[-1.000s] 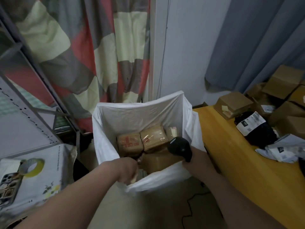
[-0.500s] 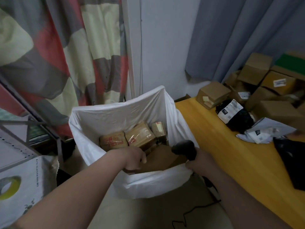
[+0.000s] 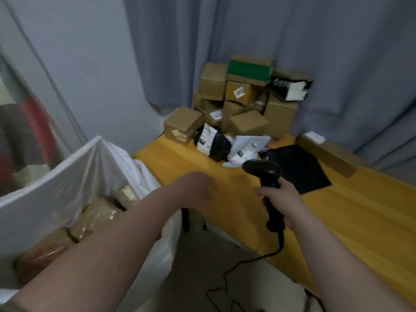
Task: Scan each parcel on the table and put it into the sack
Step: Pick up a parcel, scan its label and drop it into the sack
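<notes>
Left hand (image 3: 198, 190) quit sack (image 3: 67, 170), empty, fingers loose; right hand (image 3: 280, 199) gripped scanner (image 3: 263, 171); mailer parcels (image 3: 213, 144) lay just ahead; next scan due.

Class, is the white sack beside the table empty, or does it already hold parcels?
It holds parcels. The white sack stands open, and several taped brown parcels lie inside; how deep they go cannot be told.

Glossy wooden table (image 3: 351, 224), plastic sack (image 3: 74, 176)
</notes>
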